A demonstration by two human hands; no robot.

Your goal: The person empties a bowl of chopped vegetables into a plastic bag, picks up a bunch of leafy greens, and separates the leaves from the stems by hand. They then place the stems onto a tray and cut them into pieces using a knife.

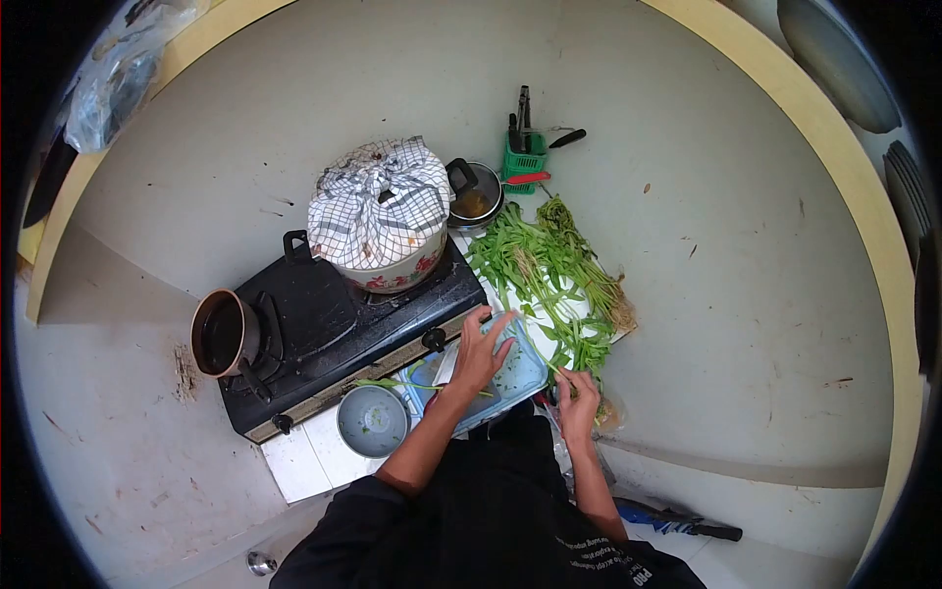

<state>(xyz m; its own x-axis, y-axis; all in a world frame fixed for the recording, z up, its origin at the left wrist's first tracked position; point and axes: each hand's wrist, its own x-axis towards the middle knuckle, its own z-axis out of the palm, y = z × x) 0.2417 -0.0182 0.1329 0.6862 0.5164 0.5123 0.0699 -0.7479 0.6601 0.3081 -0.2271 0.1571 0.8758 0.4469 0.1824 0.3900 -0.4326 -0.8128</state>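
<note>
The single view comes from a camera worn on the person's head, facing forward and steeply down. The shirt (451, 510), nearest the lens, fills the bottom edge; the left hand (479, 355) and right hand (579, 401) show farther off, below the middle. Beyond them the stove (316, 312) slants across the left half. The wide view bows the yellow edge (881, 236) into an arch, with black corners.

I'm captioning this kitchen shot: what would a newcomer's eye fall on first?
Probably the large pot topped by a knotted checked cloth, at the right end of the black stove. Next comes the bright heap of leafy greens, right of the stove. Then the left hand, over the blue container near the stove's front.
</note>
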